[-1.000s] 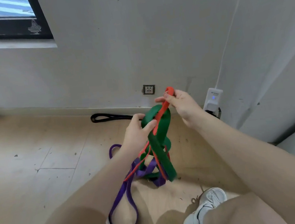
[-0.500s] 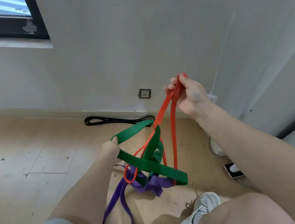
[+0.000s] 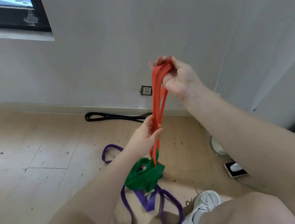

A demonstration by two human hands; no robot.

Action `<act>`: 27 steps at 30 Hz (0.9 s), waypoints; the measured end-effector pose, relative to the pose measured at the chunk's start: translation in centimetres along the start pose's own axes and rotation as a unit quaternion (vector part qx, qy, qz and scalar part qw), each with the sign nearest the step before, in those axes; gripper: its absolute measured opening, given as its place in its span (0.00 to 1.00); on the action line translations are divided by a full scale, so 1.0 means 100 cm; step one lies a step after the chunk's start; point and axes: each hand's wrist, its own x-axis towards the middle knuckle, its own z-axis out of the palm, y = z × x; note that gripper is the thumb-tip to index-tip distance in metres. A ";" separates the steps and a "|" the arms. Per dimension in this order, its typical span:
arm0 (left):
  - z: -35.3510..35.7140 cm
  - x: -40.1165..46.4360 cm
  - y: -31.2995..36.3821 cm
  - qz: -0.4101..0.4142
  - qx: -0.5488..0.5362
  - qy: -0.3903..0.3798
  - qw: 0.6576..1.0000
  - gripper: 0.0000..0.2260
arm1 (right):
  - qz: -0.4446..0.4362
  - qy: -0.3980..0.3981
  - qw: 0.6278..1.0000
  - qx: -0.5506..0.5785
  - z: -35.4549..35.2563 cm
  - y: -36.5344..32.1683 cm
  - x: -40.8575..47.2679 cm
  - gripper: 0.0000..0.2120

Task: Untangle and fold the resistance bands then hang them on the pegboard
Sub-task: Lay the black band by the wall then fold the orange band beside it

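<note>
Hands are gripping the red band along its near-vertical axis, right hand clamping the top, left hand pinching lower, nearer the green band snagging its bottom end.

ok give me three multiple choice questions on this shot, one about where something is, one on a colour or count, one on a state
1. Where does the black band lie?
A. on the floor along the wall
B. over the person's knee
C. on the windowsill

2. What colour is the band gripped by the right hand?
A. purple
B. red
C. black

3. How does the red band stand with the green band?
A. pulled fully free of it
B. its lower end passes into the green bundle
C. folded flat on the floor

Answers: 1 A, it rests by the baseboard below the wall socket. 2 B, red strands run down from that hand, and the left hand pinches them lower down. 3 B, the red strands disappear into the green bundle, which sits above the purple band.
</note>
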 end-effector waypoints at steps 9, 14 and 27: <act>-0.013 0.010 0.015 -0.001 -0.092 0.135 0.986 0.08 | 0.013 -0.015 0.943 -0.333 -0.033 0.006 0.015 0.20; -0.026 0.017 0.038 -0.021 -0.287 0.182 0.940 0.09 | 0.148 -0.100 0.757 -0.628 -0.143 0.049 -0.024 0.22; -0.043 0.031 0.030 -0.092 -0.534 0.243 0.804 0.07 | 0.021 -0.017 0.714 -0.700 -0.166 0.047 -0.014 0.08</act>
